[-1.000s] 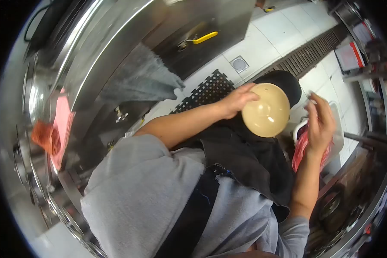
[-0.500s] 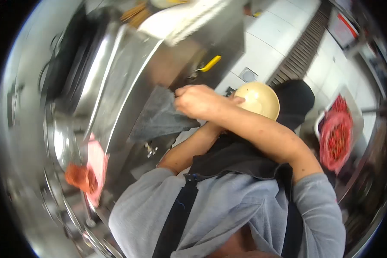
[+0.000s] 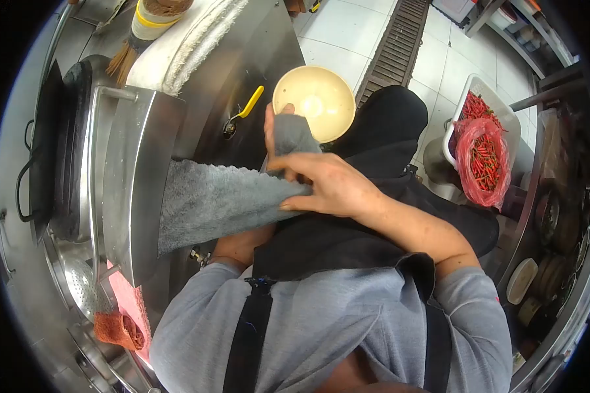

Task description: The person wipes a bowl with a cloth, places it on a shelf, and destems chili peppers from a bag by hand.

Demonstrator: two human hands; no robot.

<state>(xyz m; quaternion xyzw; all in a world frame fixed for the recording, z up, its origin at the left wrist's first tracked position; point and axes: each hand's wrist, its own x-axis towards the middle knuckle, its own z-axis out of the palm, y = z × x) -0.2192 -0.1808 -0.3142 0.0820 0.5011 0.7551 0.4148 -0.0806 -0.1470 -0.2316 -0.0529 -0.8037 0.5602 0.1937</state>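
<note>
A cream bowl [image 3: 321, 98] is tilted, its inside facing up. My left hand [image 3: 269, 129] grips its left rim, thumb on the rim and fingers outside; the cloth partly hides this hand. My right hand [image 3: 334, 185] crosses over my left forearm and pinches a grey cloth [image 3: 223, 200] between thumb and fingers. One end of the cloth lies against the bowl's lower left side, and the rest stretches left to the metal counter's edge.
The steel counter [image 3: 134, 177] on the left bears a folded white towel [image 3: 177, 49] and a brush [image 3: 121, 62]. A yellow-handled valve [image 3: 250, 103] sticks out beyond. Pink [image 3: 130, 301] and red-brown cloths [image 3: 117, 329] lie lower left. Red chillies [image 3: 485, 164] fill a bag by a white basket [image 3: 469, 88].
The bowl and my left hand have moved left and up in view. My right hand has shifted right with the cloth, which is now spread wider and reaches the bowl.
</note>
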